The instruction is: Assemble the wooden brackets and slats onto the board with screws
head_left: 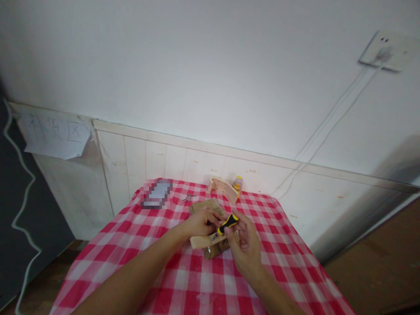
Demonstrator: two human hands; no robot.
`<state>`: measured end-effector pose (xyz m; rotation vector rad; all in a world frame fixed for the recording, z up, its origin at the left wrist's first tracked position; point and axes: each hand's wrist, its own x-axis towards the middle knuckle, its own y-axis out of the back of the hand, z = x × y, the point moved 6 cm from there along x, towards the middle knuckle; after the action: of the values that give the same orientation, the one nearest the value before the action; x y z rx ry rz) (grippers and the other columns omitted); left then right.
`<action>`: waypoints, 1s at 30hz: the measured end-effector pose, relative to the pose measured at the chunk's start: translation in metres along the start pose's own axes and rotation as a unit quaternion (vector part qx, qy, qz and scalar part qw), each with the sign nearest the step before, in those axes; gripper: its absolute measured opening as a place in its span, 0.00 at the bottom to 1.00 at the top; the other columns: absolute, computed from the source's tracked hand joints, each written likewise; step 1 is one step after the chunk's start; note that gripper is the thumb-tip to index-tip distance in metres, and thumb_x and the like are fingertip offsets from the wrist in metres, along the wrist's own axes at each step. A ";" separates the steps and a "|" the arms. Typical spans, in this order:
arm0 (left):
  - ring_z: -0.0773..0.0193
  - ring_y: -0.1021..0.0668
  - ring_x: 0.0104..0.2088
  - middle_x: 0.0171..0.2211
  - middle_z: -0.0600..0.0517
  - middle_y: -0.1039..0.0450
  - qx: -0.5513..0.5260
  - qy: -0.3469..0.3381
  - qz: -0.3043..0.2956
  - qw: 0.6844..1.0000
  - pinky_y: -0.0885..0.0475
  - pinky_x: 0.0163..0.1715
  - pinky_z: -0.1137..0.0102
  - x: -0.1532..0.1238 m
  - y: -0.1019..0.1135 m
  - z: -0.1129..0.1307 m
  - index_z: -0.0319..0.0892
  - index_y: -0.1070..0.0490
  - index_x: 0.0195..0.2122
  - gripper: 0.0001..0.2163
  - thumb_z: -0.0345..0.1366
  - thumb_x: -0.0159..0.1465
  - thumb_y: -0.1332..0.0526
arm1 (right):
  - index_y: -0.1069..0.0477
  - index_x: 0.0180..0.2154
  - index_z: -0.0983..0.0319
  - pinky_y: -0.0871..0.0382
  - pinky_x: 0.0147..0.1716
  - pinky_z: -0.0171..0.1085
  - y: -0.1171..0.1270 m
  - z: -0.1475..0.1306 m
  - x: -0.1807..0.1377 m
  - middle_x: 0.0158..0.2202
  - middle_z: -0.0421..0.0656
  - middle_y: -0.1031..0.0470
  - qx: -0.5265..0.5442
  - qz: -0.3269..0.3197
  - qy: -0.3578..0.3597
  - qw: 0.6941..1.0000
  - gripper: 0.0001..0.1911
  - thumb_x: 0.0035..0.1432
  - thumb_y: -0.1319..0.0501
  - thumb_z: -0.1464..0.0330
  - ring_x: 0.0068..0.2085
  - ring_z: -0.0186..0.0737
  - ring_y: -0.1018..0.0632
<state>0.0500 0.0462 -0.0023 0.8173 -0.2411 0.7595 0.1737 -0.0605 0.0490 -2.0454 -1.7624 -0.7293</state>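
Observation:
My right hand [246, 247] grips a yellow-and-black screwdriver [229, 223], held at a slant with its shaft pointing down and left at a pale wooden piece [199, 242]. Close to the shaft, my left hand [204, 222] has its fingers curled at the far side of that wood and appears to hold it. Fingers partly hide whatever lies between them. Beneath the wood is a brown printed packet [213, 251], which looks like paper or cardboard; it sticks out in front of and behind my hands.
Behind my hands, a curved wooden part [225, 188] stands beside a small yellow-capped bottle [237, 184]. Several small metal pieces [188, 198], perhaps screws, lie left of them. A pixelated dark-edged object [157, 194] is at the back left of the checked tablecloth [177, 280], near the wall.

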 end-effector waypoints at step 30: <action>0.57 0.17 0.45 0.44 0.48 0.15 -0.001 -0.039 -0.006 0.999 0.26 0.50 0.65 0.003 0.007 0.025 0.48 0.14 0.38 0.09 0.31 0.64 0.36 | 0.31 0.60 0.56 0.23 0.47 0.49 0.027 0.015 0.012 0.50 0.49 0.23 -0.138 0.085 0.037 0.986 0.24 0.65 0.36 0.59 0.46 0.47 0.20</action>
<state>0.0494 0.0327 0.0203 0.8473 -0.3061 0.7176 0.2038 -0.0468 0.0460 -2.2787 -1.4913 -1.0283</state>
